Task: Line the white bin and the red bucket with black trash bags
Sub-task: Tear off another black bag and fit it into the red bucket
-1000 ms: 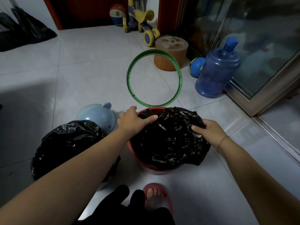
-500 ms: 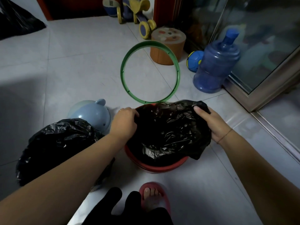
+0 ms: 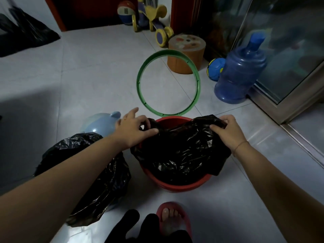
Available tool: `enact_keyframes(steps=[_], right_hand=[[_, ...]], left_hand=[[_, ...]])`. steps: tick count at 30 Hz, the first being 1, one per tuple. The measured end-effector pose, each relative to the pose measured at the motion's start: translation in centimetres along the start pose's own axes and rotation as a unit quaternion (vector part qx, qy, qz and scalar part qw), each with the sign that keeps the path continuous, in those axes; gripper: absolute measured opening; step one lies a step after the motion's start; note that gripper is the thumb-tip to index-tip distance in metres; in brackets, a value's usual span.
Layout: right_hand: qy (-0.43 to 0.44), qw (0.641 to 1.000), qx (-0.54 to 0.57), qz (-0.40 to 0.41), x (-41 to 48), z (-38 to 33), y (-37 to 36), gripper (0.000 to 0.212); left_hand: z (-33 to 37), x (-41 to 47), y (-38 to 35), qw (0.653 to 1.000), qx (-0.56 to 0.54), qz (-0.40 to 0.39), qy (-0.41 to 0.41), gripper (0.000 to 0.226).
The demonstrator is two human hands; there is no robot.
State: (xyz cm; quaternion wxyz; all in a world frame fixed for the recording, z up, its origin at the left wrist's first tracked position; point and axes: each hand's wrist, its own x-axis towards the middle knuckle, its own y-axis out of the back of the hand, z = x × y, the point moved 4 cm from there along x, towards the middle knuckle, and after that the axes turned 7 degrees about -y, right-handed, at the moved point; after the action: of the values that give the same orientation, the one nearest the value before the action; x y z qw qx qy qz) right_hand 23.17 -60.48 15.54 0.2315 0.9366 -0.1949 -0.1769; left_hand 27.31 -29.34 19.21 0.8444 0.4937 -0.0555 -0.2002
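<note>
The black trash bag [image 3: 182, 151] looks thin, soft and slippery; both hands, left hand [image 3: 134, 128] and right hand [image 3: 226, 130], pinch its edge over the red bucket [image 3: 175, 185].

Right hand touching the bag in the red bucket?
Touching. Head view: the right hand grips the bag by its edge, fingers curled round the plastic, above the bucket rim.

Green plastic ring [image 3: 139, 83] flat on tile floor [image 3: 87, 67]. Orange round stool [image 3: 186, 53] behind it. Blue-yellow ball [image 3: 214, 68] between stool and blue water jug [image 3: 240, 74]. Jug beside glass door [image 3: 289, 50]. Yellow ride-on toy [image 3: 156, 13] far back.
</note>
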Motion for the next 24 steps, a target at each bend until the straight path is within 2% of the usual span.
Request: enact_keyframes(steps=[2, 4, 6, 10, 15, 20, 23, 24], right_hand=[[0.005, 1.000, 0.021, -0.002, 0.3, -0.3, 0.1, 0.023], [0.032, 0.999, 0.036, -0.020, 0.5, -0.7, 0.4, 0.028], [0.077, 0.993, 0.041, -0.079, 0.5, -1.3, 0.7, 0.037], [0.163, 0.966, -0.042, -0.195, -0.3, -2.7, 1.0, 0.051], [0.211, 0.945, -0.138, -0.209, -0.6, -4.5, 0.5, 0.055], [0.195, 0.943, -0.167, -0.213, -0.1, -4.2, -0.3, 0.050], [0.183, 0.944, -0.177, -0.211, 0.4, -3.5, -0.8, 0.047], [0.182, 0.943, -0.186, -0.208, 0.6, -3.2, -0.8, 0.049]], left_hand=[[0.8, 0.7, -0.9, 0.997, 0.055, -0.032, -0.039, 0.025], [1.4, 1.3, -1.6, 0.991, 0.099, -0.057, -0.076, 0.020], [1.2, 1.7, -2.0, 0.985, 0.115, -0.060, -0.110, 0.018], [0.7, 2.3, -2.0, 0.977, 0.138, -0.043, -0.154, 0.049], [0.5, 2.3, -0.4, 0.976, 0.136, -0.051, -0.161, 0.060], [-0.1, 2.1, 0.8, 0.989, 0.074, -0.048, -0.117, 0.061], [-0.3, 2.2, 0.7, 0.991, -0.103, -0.058, -0.056, 0.049], [-0.6, 2.4, 0.6, 0.989, -0.126, -0.066, -0.044, 0.049]])
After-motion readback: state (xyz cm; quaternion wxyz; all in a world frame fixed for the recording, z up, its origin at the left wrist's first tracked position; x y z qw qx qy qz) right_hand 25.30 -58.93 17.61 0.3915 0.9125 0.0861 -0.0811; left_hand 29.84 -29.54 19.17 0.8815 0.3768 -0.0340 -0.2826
